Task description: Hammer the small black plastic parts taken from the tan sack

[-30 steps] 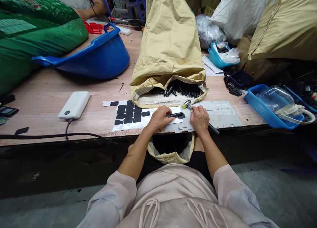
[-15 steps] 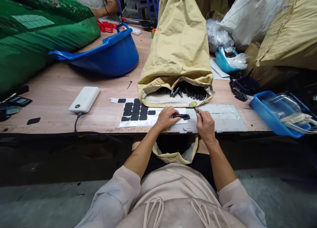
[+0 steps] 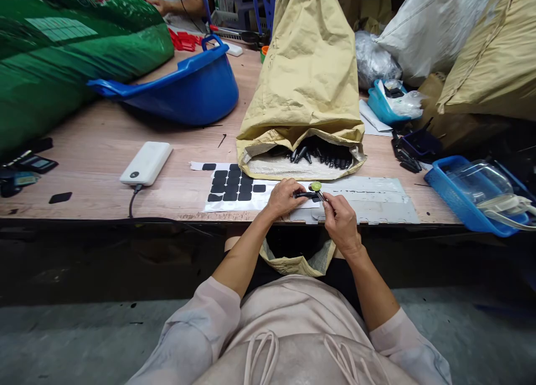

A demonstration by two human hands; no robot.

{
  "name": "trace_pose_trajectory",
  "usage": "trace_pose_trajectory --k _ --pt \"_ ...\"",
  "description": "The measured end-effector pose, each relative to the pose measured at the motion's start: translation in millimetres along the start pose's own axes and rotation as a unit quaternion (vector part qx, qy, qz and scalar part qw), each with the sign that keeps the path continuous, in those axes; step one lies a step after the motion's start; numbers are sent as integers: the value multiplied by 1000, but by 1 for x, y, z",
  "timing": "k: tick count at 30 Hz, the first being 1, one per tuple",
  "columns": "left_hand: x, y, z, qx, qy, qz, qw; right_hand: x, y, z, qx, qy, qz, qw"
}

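Note:
My left hand is closed on a small black part and holds it down on the white sheet near the table's front edge. My right hand grips a small hammer with a yellow-green head, whose head rests right at the black part. Several black rectangular pads are stuck on the sheet to the left of my left hand. Just behind my hands lies a tan paper sack, open toward me, with several black parts in its mouth.
A white power bank with a cable lies at the left, a blue basin and a green sack behind it. Blue trays sit at the right. Another person's hand shows at the far back. A tan bag hangs below the table edge.
The hammer's head has come left and down from beside the part onto it. My right hand has shifted slightly toward me and to the left. My left hand keeps its hold.

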State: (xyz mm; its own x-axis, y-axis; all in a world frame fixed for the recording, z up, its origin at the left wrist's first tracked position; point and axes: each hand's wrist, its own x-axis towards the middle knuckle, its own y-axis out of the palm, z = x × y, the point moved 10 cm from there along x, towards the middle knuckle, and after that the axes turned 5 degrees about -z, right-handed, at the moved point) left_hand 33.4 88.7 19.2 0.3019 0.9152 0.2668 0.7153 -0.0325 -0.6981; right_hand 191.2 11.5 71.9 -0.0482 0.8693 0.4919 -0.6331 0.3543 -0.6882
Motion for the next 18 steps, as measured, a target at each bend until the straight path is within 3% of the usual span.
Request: trace_pose_trajectory --k 6,9,14,18 --pt "2 1 0 -1 -4 12 1000 -5 19 8 -4 2 45 999" --pt "2 0 -1 -6 -9 9 1000 -2 19 0 -13 3 36 999" --pt "0 -2 -3 -10 -28 12 999 23 -1 -29 -80 1 -26 996" --pt "0 -2 -3 -8 -32 18 999 34 -3 -59 -177 19 -29 984"
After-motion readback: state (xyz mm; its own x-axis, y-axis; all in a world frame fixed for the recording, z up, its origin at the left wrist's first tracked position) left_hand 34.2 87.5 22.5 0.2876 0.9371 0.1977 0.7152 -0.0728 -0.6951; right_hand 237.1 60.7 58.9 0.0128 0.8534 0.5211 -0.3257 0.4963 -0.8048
